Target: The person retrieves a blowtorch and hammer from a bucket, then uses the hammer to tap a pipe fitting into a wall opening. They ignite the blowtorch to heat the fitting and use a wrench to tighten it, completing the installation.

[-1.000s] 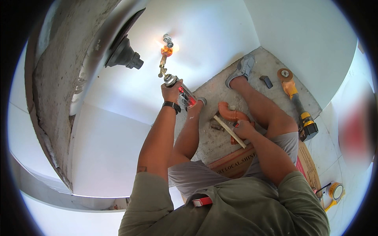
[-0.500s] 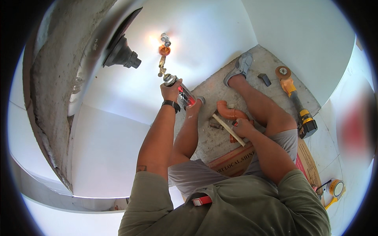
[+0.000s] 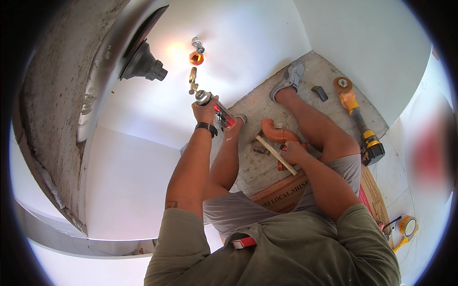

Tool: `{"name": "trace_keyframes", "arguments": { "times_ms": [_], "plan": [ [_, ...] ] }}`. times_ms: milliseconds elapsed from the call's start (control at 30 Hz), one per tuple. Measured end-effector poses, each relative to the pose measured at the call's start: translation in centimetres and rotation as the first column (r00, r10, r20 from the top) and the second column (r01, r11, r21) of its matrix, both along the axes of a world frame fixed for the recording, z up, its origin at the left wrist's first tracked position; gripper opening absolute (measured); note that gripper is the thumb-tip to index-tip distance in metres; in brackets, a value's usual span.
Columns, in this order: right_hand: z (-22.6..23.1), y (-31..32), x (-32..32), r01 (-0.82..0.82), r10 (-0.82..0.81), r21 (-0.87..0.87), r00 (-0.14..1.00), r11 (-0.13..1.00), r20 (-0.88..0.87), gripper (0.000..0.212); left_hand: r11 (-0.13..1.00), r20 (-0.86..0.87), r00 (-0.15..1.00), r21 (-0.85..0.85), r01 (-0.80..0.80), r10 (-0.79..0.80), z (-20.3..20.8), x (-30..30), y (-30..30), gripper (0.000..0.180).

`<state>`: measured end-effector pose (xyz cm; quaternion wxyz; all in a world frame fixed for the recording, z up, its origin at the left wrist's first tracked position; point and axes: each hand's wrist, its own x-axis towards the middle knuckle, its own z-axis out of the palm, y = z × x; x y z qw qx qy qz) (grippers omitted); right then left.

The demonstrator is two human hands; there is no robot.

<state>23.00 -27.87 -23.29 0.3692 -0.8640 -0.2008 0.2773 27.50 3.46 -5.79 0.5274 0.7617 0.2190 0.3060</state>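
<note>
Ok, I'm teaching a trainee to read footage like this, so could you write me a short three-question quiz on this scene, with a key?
1. True or false: the left hand is holding the canister.

2. Which appears nearest the tip of the brass nozzle?
A) the orange-rimmed opening
B) the grey shoe
C) the cardboard

3. Fill in the blank: the yellow-and-black grinder lies on the person's ____ side.

Key:
1. True
2. A
3. right
</note>
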Motion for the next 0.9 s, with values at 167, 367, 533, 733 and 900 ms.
{"name": "trace_keyframes", "arguments": {
  "times_ms": [167,367,533,733,900],
  "plan": [
    [0.1,-0.1,0.0,0.006,-0.006,-0.01,1.0,1.0,-0.02,0.049,0.998,0.038,0.998,0.037,-0.052,0.05,-0.2,0.0,-0.5,0.06],
    [0.1,-0.1,-0.1,0.009,-0.009,-0.008,1.0,1.0,0.005,0.048,1.0,-0.019,0.999,0.012,0.025,-0.025,0.6,-0.3,-0.4,0.061],
    [0.3,-0.2,0.0,0.001,-0.001,-0.021,1.0,1.0,-0.01,0.047,0.997,-0.025,0.998,0.036,-0.061,0.062,-0.5,-0.2,-0.4,0.058],
    [0.3,-0.2,-0.2,0.015,-0.015,-0.025,1.0,1.0,-0.009,0.047,0.999,-0.011,1.0,0.045,0.026,-0.026,0.6,0.2,0.4,0.066],
    [0.2,-0.1,-0.1,-0.007,0.006,-0.042,1.0,0.999,-0.013,0.049,0.985,0.01,0.995,0.146,-0.095,0.094,0.3,0.5,0.0,0.052]
  ]
}}
